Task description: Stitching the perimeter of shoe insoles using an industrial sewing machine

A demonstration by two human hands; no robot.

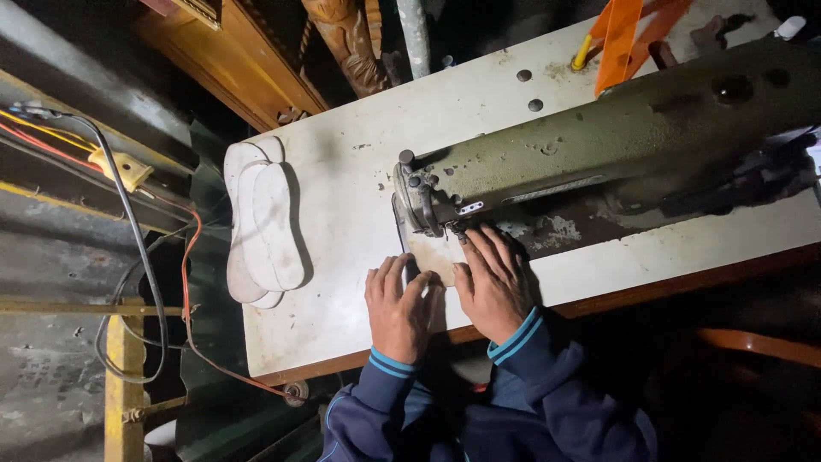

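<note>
Pressing a thin, flexible-looking flat piece [432,257] against the counter [342,197] under the sewing machine [599,145], left hand [398,308] and right hand [492,287] are keeping fingers spread flat, gripping nothing; edges are offering the best hold.

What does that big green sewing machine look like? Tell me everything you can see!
The sewing machine is a long, olive-green metal machine, scuffed and worn, lying across a white table. Its needle end, with small silvery knobs, points toward the person. The right hand rests flat right under that end, and the left hand lies beside it. The far end is dark and hard to see.
</note>
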